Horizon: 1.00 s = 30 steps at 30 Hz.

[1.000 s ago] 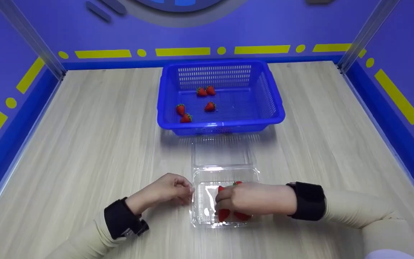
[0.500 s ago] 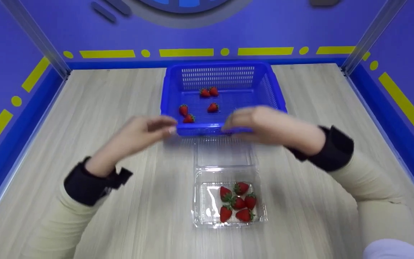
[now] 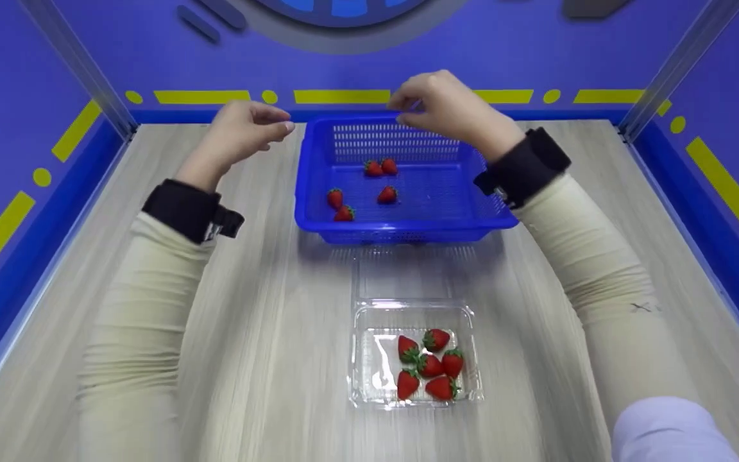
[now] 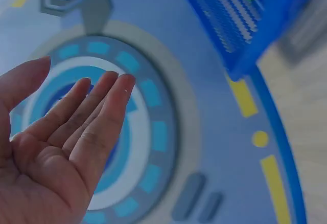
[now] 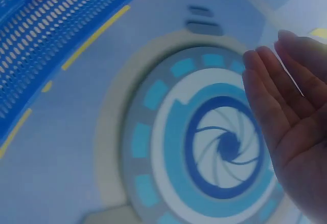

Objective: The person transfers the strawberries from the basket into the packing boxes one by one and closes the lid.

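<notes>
My left hand (image 3: 238, 136) is raised in the air to the left of the blue basket's back rim, its fingers relaxed and holding nothing. Above the far side of the blue basket (image 3: 408, 226) hovers my right hand (image 3: 443, 109), also with nothing in it. Both wrist views show bare palms, the left hand (image 4: 66, 137) and the right hand (image 5: 294, 106), with loosely extended fingers. Several strawberries (image 3: 387, 194) lie on the basket's floor. Closer to me, a clear plastic clamshell box (image 3: 369, 308) stands with its lid folded back, and several strawberries (image 3: 430, 366) lie in its right part.
The basket and box stand on a light wood-grain table (image 3: 267, 308). A blue wall (image 3: 344, 70) with yellow marks closes off the back, and similar panels rise at the left and right. The clear lid (image 3: 401, 276) lies flat between box and basket.
My right hand has left the strawberries in the box and risen forward over the basket. The left hand has left the box's side and moved up and forward, beside the basket.
</notes>
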Each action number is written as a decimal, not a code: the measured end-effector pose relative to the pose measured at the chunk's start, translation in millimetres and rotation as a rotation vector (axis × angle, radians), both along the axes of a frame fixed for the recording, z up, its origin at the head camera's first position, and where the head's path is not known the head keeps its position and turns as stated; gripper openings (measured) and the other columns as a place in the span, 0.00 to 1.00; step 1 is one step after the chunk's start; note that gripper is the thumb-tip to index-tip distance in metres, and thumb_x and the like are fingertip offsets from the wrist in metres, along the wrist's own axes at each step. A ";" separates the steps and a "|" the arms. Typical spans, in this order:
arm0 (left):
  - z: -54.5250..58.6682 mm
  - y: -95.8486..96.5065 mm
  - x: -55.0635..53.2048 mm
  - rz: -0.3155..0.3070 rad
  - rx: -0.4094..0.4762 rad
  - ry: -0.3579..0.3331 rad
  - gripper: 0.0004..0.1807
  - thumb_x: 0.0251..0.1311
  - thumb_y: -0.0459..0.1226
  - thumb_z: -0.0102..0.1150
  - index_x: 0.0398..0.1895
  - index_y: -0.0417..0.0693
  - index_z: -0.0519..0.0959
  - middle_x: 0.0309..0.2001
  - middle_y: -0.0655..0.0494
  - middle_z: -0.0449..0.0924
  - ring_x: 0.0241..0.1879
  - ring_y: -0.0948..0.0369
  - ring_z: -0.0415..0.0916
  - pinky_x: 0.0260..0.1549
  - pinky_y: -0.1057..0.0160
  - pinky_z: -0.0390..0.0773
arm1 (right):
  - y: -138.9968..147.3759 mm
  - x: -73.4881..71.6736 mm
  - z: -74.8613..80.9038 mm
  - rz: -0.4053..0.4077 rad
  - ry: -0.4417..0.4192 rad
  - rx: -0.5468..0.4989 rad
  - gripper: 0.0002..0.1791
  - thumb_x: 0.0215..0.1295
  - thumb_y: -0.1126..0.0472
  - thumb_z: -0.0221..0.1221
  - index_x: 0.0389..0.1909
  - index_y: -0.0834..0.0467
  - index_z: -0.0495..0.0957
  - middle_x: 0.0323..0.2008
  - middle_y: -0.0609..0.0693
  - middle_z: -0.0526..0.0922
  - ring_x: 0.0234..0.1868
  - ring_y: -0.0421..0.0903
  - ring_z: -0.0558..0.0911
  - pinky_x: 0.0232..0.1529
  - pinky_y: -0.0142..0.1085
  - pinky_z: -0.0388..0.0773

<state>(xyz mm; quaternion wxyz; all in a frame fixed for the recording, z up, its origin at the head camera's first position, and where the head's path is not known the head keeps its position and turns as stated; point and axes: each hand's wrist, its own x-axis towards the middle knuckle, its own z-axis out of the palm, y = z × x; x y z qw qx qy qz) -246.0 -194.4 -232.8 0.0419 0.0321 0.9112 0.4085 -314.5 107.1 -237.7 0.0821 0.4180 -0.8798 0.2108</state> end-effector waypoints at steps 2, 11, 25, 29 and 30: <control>-8.5 -1.7 -11.7 0.022 -0.011 -0.020 0.26 0.73 0.43 0.56 0.67 0.38 0.76 0.64 0.38 0.80 0.55 0.55 0.81 0.52 0.67 0.83 | -4.5 -13.2 -7.2 -0.032 -0.058 0.002 0.14 0.68 0.71 0.61 0.52 0.70 0.82 0.52 0.67 0.86 0.54 0.62 0.85 0.62 0.51 0.83; -58.9 5.4 -43.6 0.102 -0.128 -0.099 0.29 0.71 0.40 0.58 0.66 0.28 0.72 0.60 0.31 0.80 0.43 0.55 0.82 0.53 0.60 0.86 | -22.3 -54.7 -59.2 -0.084 -0.309 0.170 0.19 0.64 0.71 0.62 0.56 0.69 0.81 0.56 0.68 0.84 0.58 0.62 0.83 0.66 0.50 0.80; -95.6 5.3 -48.8 0.156 0.198 -0.291 0.24 0.67 0.33 0.64 0.58 0.20 0.76 0.17 0.58 0.81 0.14 0.70 0.79 0.22 0.73 0.84 | -25.9 -66.9 -114.7 -0.141 -0.520 0.344 0.22 0.64 0.67 0.67 0.58 0.69 0.80 0.58 0.66 0.84 0.60 0.60 0.83 0.65 0.48 0.81; -98.2 5.8 -48.3 0.160 0.177 -0.300 0.23 0.66 0.32 0.65 0.57 0.20 0.76 0.13 0.64 0.76 0.13 0.71 0.77 0.21 0.73 0.84 | -29.2 -64.7 -123.2 -0.138 -0.531 0.366 0.23 0.64 0.66 0.67 0.59 0.67 0.80 0.60 0.64 0.83 0.63 0.59 0.80 0.68 0.48 0.78; -98.7 5.9 -48.3 0.164 0.165 -0.299 0.23 0.65 0.31 0.65 0.56 0.20 0.76 0.13 0.64 0.76 0.13 0.71 0.77 0.21 0.72 0.84 | -30.5 -64.1 -125.4 -0.128 -0.528 0.374 0.23 0.64 0.66 0.67 0.59 0.66 0.81 0.61 0.63 0.83 0.64 0.58 0.80 0.69 0.48 0.78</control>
